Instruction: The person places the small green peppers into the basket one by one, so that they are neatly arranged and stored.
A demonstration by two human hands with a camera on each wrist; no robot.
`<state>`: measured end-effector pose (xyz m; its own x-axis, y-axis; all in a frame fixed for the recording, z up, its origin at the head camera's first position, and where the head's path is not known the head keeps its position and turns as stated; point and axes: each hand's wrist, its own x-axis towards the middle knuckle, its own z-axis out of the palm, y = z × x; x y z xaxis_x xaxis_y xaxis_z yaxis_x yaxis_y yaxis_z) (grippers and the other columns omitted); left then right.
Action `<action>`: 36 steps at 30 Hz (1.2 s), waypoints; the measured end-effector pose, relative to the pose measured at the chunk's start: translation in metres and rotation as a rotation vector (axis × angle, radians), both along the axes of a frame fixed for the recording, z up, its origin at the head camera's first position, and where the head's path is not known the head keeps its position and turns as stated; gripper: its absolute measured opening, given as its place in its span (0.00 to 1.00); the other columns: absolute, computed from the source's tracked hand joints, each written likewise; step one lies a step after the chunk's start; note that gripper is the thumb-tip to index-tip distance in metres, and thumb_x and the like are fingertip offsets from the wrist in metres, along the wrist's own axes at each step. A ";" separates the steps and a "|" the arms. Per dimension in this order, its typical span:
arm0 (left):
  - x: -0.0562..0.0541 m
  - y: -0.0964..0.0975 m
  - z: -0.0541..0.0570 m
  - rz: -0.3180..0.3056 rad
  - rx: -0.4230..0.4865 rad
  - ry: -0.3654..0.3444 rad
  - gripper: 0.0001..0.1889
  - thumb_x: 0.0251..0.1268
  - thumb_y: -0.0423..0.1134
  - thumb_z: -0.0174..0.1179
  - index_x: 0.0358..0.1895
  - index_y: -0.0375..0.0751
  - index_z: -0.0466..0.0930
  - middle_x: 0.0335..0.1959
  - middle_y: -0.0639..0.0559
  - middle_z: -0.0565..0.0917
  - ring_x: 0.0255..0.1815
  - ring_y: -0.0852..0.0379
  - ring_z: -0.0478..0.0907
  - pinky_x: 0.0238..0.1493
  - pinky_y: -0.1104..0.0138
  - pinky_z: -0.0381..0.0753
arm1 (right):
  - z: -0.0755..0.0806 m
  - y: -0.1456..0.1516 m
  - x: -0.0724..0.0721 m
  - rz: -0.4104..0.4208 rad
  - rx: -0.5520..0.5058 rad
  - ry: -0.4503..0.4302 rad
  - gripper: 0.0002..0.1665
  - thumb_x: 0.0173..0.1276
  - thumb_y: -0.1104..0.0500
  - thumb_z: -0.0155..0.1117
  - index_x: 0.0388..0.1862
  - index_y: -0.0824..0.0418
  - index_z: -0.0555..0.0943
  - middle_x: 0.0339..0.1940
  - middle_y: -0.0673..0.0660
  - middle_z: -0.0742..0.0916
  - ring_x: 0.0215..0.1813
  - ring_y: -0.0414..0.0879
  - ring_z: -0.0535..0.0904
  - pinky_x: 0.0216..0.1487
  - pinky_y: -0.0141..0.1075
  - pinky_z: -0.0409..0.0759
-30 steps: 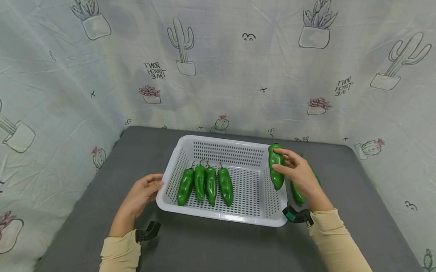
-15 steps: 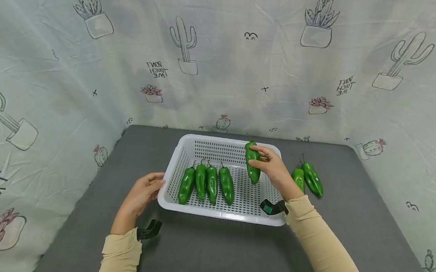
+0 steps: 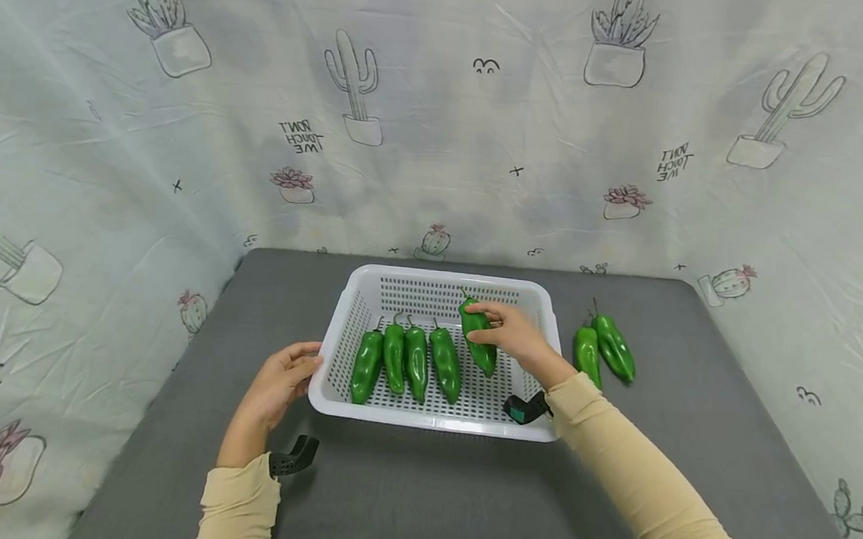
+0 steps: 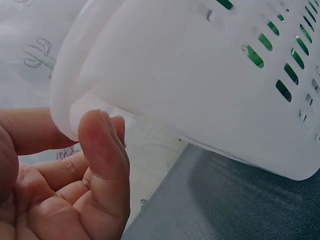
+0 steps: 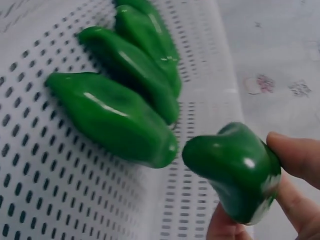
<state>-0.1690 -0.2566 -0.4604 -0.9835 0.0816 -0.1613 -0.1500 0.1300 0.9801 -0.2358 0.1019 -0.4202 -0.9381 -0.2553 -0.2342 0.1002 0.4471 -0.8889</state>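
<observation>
In the head view a white perforated plastic basket stands on the grey table. My left hand pinches its left rim between thumb and fingers; the left wrist view shows the thumb against the rim. My right hand grips a green pepper, stem up, inside the basket's right half. Whether its lower tip touches the basket floor I cannot tell. Several green peppers lie side by side in the left half, the nearest being a pepper just left of the held one.
Two more green peppers, one pepper and another pepper, lie on the grey table right of the basket, near my right forearm. A cactus-print cloth hangs behind the table.
My right hand has carried the pepper left from over the basket's right wall, then lowered it into the basket beside the row. My left hand has stayed on the rim.
</observation>
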 end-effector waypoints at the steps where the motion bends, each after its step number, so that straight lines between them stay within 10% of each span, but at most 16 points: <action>1: 0.000 0.000 0.000 0.003 -0.001 -0.002 0.22 0.72 0.37 0.51 0.64 0.28 0.64 0.41 0.54 0.83 0.39 0.66 0.80 0.37 0.69 0.79 | -0.001 -0.001 0.000 0.003 0.021 -0.005 0.30 0.63 0.59 0.67 0.65 0.52 0.73 0.69 0.63 0.70 0.70 0.59 0.64 0.58 0.50 0.73; 36: 0.000 0.002 0.001 0.005 0.026 -0.002 0.23 0.72 0.37 0.51 0.64 0.28 0.63 0.37 0.62 0.82 0.38 0.66 0.80 0.35 0.71 0.79 | -0.030 -0.025 -0.010 0.156 0.395 0.052 0.28 0.57 0.62 0.71 0.58 0.55 0.78 0.67 0.60 0.73 0.60 0.53 0.74 0.56 0.44 0.75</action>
<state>-0.1690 -0.2546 -0.4590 -0.9835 0.0808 -0.1616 -0.1530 0.1034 0.9828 -0.2463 0.0766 -0.4498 -0.9085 -0.2952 -0.2959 -0.0361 0.7607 -0.6481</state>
